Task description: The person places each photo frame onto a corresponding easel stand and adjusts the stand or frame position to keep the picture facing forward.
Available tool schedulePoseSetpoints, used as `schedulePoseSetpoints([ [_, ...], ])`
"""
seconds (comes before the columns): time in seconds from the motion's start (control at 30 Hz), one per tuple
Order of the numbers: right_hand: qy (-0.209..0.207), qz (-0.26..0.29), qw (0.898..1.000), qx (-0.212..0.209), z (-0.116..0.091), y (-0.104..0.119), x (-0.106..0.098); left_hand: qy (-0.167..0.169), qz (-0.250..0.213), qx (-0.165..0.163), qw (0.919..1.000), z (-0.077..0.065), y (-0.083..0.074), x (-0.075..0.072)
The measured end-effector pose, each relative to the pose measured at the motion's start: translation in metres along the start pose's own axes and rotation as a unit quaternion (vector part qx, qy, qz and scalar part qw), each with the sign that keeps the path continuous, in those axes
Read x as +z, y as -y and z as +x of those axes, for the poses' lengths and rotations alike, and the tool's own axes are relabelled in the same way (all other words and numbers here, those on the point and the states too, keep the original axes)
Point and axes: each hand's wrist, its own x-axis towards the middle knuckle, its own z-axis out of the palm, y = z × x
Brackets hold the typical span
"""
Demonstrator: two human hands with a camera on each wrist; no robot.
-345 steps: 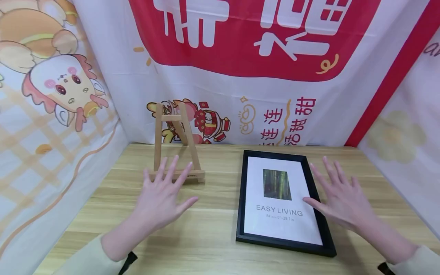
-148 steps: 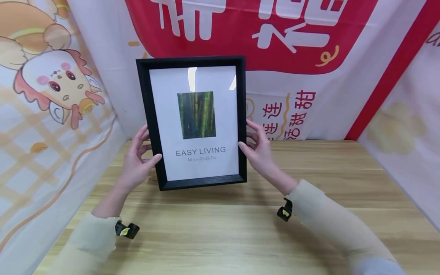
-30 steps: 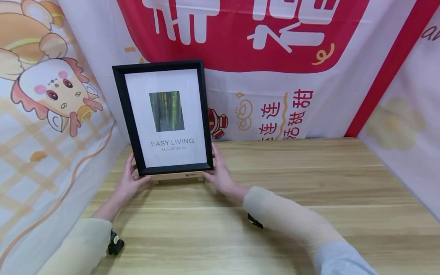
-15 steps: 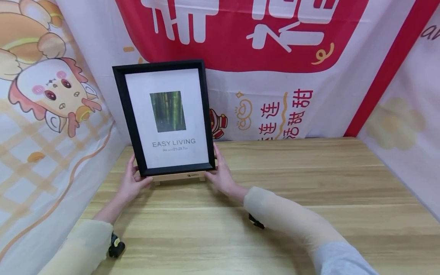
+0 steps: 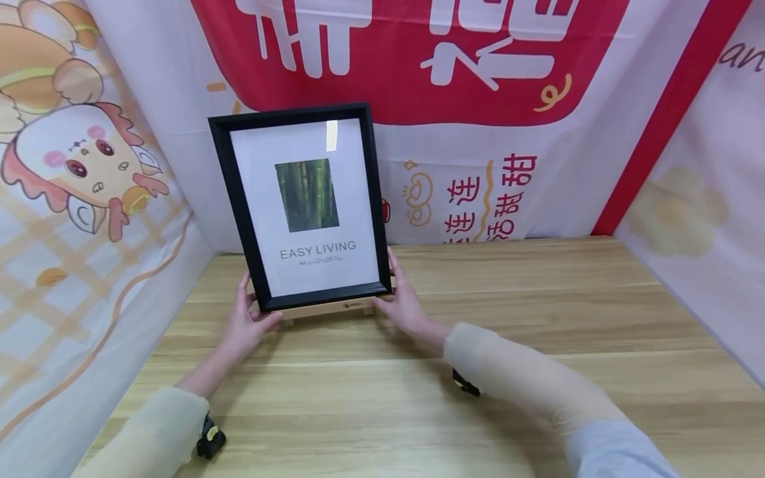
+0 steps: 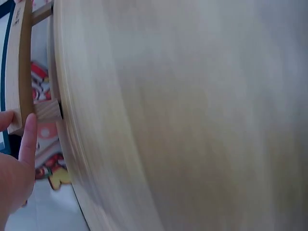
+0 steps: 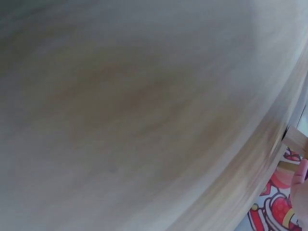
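A black picture frame [image 5: 307,209] with a bamboo picture and "EASY LIVING" print stands leaning back on a small wooden easel [image 5: 325,308]. Only the easel's front ledge and short feet show below the frame in the head view. My left hand [image 5: 245,325] grips the ledge's left end, thumb in front. In the left wrist view that hand [image 6: 17,178] pinches the end of the easel ledge [image 6: 18,67]. My right hand [image 5: 409,312] holds the right end, its fingers partly behind the frame. At the right wrist view's edge, part of the easel [image 7: 296,139] and that hand [image 7: 299,192] appear.
The light wood table [image 5: 478,398] stretches in front and to the right. Close behind the easel hangs a printed white and red cloth [image 5: 466,146]. A cartoon cloth [image 5: 89,299] borders the left side, and another pale cloth [image 5: 705,265] the right.
The frame, first flat on the table at right under spread hands, was lifted onto the easel at left. In the last half second, both hands, easel and frame have shifted slightly right.
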Motion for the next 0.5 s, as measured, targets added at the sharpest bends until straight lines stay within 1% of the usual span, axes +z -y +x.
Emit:
schedulePoseSetpoints([
  [0.2, -0.004, 0.013, 1.0, -0.017, -0.005, -0.004, -0.017, -0.001, -0.015, -0.007, 0.9999, -0.002, -0.006, 0.02],
  [0.5, 0.003, 0.034, 0.999, -0.001, -0.018, -0.009, -0.043, 0.009, -0.024, -0.005, 0.9997, -0.007, -0.016, 0.046],
])
